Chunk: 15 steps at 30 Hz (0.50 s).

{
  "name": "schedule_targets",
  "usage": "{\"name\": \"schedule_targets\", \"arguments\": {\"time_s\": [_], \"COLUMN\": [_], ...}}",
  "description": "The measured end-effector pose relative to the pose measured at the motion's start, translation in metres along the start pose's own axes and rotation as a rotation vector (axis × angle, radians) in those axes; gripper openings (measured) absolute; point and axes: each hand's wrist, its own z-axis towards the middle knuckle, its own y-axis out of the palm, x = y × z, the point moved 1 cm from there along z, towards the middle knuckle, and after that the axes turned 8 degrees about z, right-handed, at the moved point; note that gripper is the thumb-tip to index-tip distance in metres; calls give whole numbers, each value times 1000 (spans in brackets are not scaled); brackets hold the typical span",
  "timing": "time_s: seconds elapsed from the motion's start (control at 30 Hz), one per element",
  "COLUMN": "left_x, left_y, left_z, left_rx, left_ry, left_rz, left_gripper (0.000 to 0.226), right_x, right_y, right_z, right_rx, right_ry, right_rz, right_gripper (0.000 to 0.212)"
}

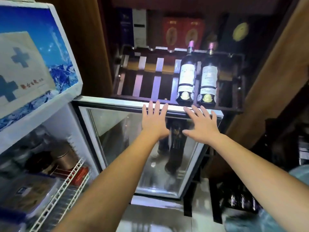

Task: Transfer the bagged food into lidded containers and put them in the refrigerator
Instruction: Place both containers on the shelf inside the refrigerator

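Two grips (bare hands, both arms stretched forward) lie flat against the glass door of the fridge. The left grip has straight fingers close together, their tips reaching the door's pale top rail. The right grip is just beside it to the right, fingers straight and spread, also up near that rail. Neither grip holds anything; both are open, palms on the glass.

The door stands swung out to the right of the fridge, whose inside shows at the near left. On a white wire shelf there sits a clear lidded box with something brownish in it (blurred, so what it holds cannot be told). Farther in on the shelf is a round metal tin, with a red pack near it at the shelf's right end. A blue panel with crosses tops the fridge.

Beyond the door, two dark bottles lie side by side, touching, on the right part of a slatted rack, necks pointing away. Red cartons stand in the dim far back.
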Motion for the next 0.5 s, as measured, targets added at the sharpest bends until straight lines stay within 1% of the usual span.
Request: {"name": "schedule_targets", "arguments": {"time_s": [0.1,0.17,0.23,0.3,0.4,0.43,0.5], "left_x": [4,2,-2,-9,-23,-27,-37], "left_y": [8,6,1,-2,-5,-6,-9], "left_z": [-17,-28,-45,-66,-97,-106,-125], "left_rx": [49,62,92,118,144,158,178], "left_ry": [-8,11,44,77,106,110,102], "left_rz": [-2,-30,-90,-175,-272,-310,-407], "left_gripper": [96,95,87,81,79,74,64], "right_x": [0,-2,-8,-12,-9,-7,-5], "right_y": [-9,-22,-38,-49,-60,-63,-68], "right_z": [-20,-34,-47,-60,-77,-81,-84], "right_rx": [-65,-108,-133,-170,-303,-353,-460], "right_ry": [-16,-45,-121,-208,-329,-377,-464], "right_rz": [31,-12,-105,-119,6,54,187], "right_gripper": [91,91,90,86,82,78,64]}}
